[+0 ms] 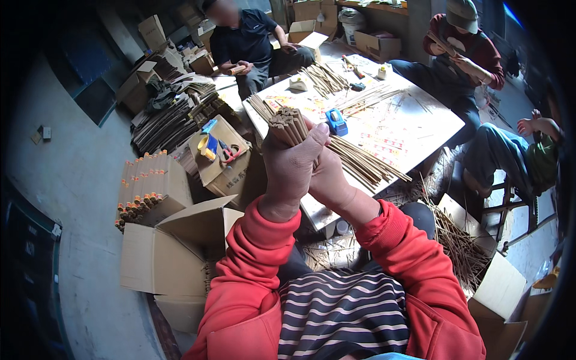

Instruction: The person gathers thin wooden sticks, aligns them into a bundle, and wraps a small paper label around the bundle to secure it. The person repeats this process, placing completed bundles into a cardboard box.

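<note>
Head view: we wrap left hand (289,171) and right hand (331,175) closed round the stick bundle (290,125) near the surface's (433,127) left edge, seemingly to hold it tight and even.

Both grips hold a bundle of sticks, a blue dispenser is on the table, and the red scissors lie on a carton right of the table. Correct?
Not quite: the scissors lie on a carton left of the table, as the head view shows. The rest stands: left grip and right grip hold the bundle, and the dispenser is on the table.
</note>
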